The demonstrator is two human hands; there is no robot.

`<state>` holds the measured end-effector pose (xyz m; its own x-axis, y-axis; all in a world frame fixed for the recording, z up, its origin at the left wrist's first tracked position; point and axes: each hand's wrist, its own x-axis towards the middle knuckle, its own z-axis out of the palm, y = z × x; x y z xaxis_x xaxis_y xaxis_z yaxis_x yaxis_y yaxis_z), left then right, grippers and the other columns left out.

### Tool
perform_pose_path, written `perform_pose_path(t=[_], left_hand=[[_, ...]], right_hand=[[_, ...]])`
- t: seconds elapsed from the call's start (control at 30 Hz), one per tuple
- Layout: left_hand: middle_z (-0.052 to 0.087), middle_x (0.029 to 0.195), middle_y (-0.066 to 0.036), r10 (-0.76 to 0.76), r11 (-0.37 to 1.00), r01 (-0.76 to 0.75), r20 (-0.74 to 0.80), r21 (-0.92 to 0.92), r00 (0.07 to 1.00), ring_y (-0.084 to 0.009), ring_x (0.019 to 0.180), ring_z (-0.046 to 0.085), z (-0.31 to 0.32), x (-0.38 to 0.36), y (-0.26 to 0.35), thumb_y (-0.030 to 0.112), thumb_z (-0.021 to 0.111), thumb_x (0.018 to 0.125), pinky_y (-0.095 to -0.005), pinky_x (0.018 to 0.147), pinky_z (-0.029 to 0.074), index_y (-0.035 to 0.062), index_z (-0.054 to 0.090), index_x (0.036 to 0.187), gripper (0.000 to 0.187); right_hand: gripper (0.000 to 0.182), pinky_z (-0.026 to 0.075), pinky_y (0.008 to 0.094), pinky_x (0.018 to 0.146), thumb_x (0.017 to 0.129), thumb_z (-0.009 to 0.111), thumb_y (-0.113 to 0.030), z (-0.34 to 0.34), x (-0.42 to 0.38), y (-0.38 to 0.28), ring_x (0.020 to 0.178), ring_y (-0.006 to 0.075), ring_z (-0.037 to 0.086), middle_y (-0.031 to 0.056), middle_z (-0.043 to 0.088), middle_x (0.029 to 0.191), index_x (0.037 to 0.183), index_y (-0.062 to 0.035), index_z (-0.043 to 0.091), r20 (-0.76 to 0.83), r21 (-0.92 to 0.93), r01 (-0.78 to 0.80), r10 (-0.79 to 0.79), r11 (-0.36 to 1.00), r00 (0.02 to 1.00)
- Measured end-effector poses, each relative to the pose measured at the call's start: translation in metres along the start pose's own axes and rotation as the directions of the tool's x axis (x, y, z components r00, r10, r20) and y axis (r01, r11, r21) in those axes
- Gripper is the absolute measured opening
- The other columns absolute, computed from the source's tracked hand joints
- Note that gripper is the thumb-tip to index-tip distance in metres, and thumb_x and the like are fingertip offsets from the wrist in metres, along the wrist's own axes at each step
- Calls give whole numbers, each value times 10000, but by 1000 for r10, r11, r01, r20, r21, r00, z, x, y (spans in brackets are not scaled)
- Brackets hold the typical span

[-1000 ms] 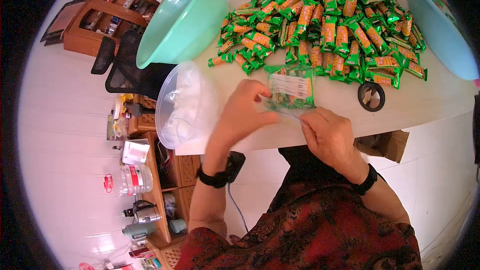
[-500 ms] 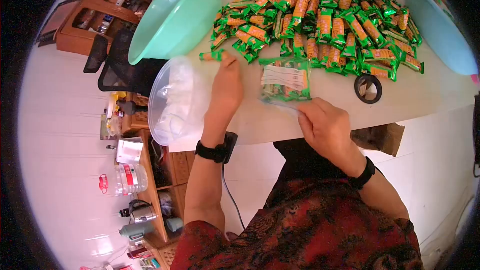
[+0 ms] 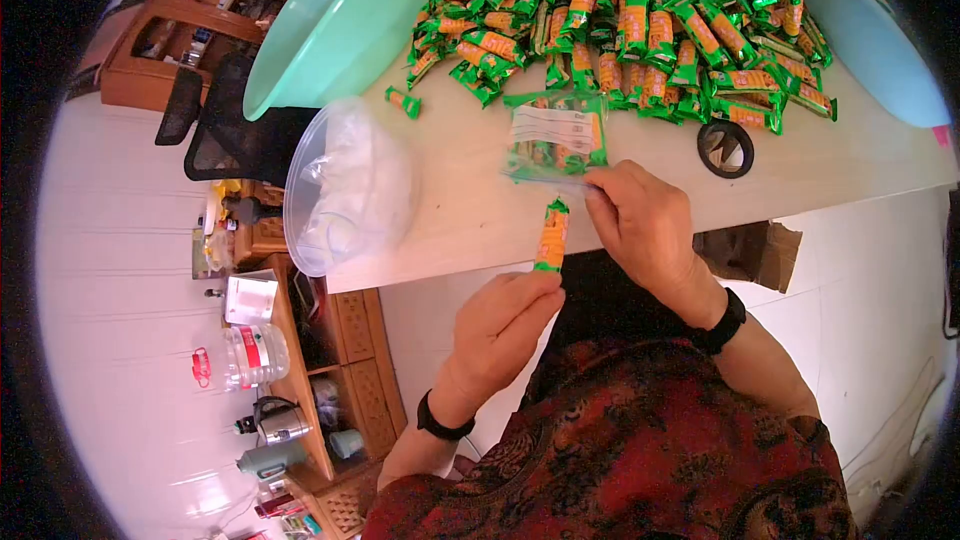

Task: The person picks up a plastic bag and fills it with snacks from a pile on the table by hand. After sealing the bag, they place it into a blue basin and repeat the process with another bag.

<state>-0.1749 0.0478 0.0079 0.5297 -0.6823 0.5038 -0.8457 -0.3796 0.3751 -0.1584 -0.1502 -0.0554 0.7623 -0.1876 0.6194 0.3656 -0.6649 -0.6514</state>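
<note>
My left hand is closed on the lower end of a green-and-orange snack packet, which points up toward the open-edge side of a clear zip bag. Several similar packets are inside that bag, and a white label panel crosses its front. My right hand pinches the bag's near edge at its right corner. One loose packet lies apart on the table, left of the big pile of packets.
A clear round tub holding white plastic stands at the table's left, beside a green basin. The blue basin is at far right. A black tape roll lies right of the bag. The table's front edge runs below.
My left hand has come from the table's left side, near the loose packet, down to the front edge, holding a packet. The right hand stays at the bag's edge. The view shifts slightly.
</note>
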Motion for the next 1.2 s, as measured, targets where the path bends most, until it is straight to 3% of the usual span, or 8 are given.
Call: perform_pose_path(t=[0.27,0.47,0.63,0.77,1.07,1.1,1.17,1.2], left_hand=[[657,991,-114,111,983,-122,89,137,990,-252,838,649,15,31,-21,-30,686,782,-318,699,540,19,659,924,153],[633,976,-126,-40,984,60,-122,170,992,-257,793,634,31,51,-26,-29,721,746,-331,663,539,30,639,936,215],[559,1015,-129,-365,896,389,-145,213,920,-275,795,615,34,67,-35,16,771,710,-345,654,522,63,589,1054,392],[538,1052,-149,-280,883,301,-110,360,954,-345,946,571,28,85,-39,113,761,744,-423,771,488,71,577,1101,404],[535,1152,-154,-340,866,288,57,408,939,-324,1054,553,33,94,-65,106,742,738,-399,804,482,89,594,1150,438],[535,1152,-154,-336,869,285,61,405,940,-324,1054,553,26,94,-67,106,742,738,-399,804,482,89,594,1150,438],[543,1238,-139,-267,963,251,230,95,936,-268,1124,546,1,92,-76,37,694,725,-353,821,485,94,585,1203,493],[512,1328,-140,-331,929,365,295,-68,896,-248,1177,527,-12,96,-79,-37,604,740,-312,849,478,91,586,1232,508]], right_hand=[[124,497,426,558,820,659,-122,-1,-1,0,680,313,612,97,570,753,927,-102,600,26,1,-13,13,1000,1000],[132,497,418,534,817,662,-125,-3,-1,-1,661,308,610,92,563,746,940,-105,618,25,9,-20,20,1000,999],[137,497,407,514,816,663,-123,-7,1,-3,645,295,610,83,552,740,949,-109,634,41,45,-4,2,999,999],[136,497,402,508,814,666,-121,-8,0,-2,643,293,607,78,546,739,946,-111,638,46,48,7,-9,999,999],[178,481,386,529,805,680,-41,-10,2,-4,608,292,591,97,565,726,979,-73,661,59,69,-13,9,998,998],[181,483,383,529,803,685,-41,-11,2,-4,607,290,592,98,568,727,980,-71,663,64,68,-25,21,997,998],[183,484,380,528,802,689,-40,-11,1,-3,606,289,593,98,571,728,981,-70,665,71,67,-37,32,997,997],[185,492,383,523,791,690,-64,-9,0,-2,626,280,595,85,551,732,972,-80,653,60,70,-23,19,997,998]])
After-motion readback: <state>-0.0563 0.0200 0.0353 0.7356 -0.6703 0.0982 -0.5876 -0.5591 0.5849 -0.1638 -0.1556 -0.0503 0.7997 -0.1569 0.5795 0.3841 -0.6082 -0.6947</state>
